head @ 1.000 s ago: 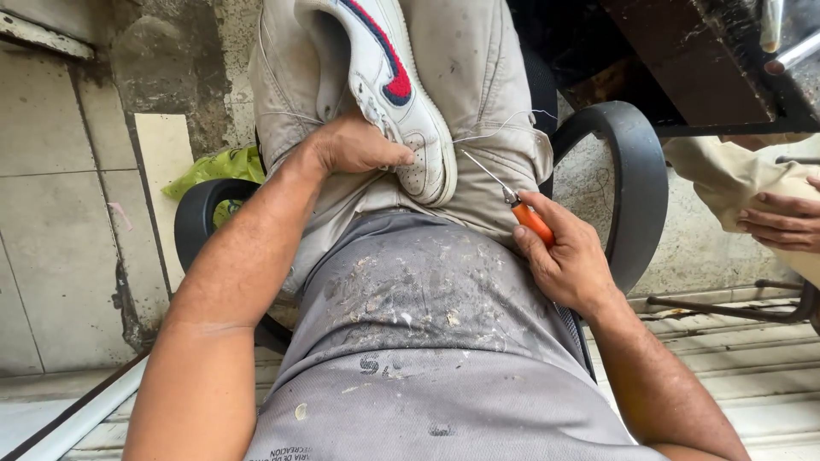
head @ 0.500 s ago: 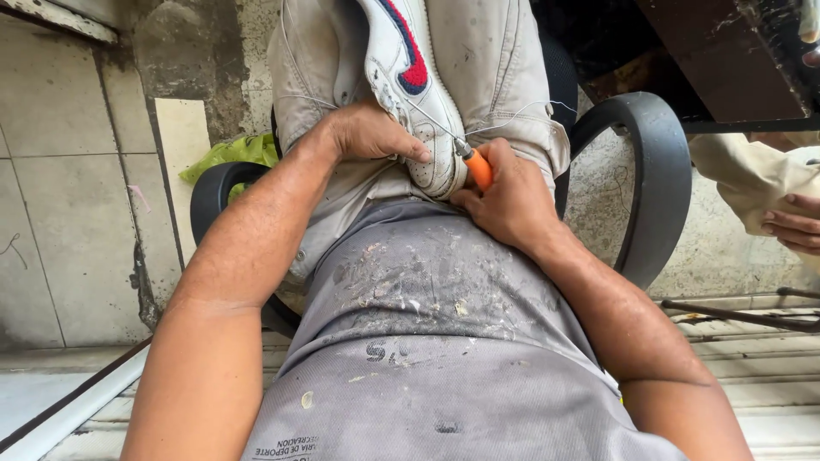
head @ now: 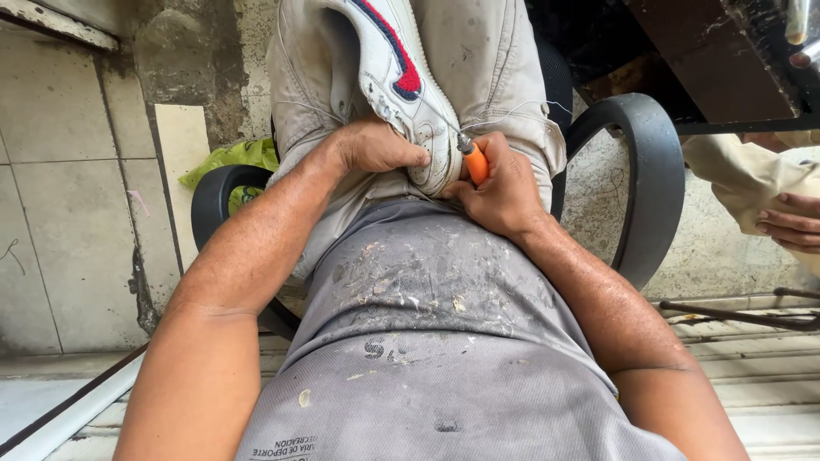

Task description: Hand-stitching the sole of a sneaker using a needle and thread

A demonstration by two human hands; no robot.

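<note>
Outdoors, grimy tiled wall (head: 60, 213) running at left, black chair armrest (head: 649, 171) curving at right. Left hand (head: 376, 147) is gripping a scuffed white sneaker (head: 401, 94) on the lap; right hand (head: 500, 192) is clamping an orange-handled awl (head: 475, 162) against it.

One white leather sneaker with red-and-navy side stripe (head: 401, 94), lying on lap. One orange-handled awl (head: 475, 162). One thin white thread (head: 512, 111), trailing from awl tip. Two bare hands of wearer: left hand (head: 376, 147), right hand (head: 500, 192). One other person's hand (head: 790, 222), at right edge. Two black curved chair armrests: one at left (head: 213, 192), one at right (head: 645, 162). One crumpled green plastic bag (head: 235, 156), beside left armrest.
</note>
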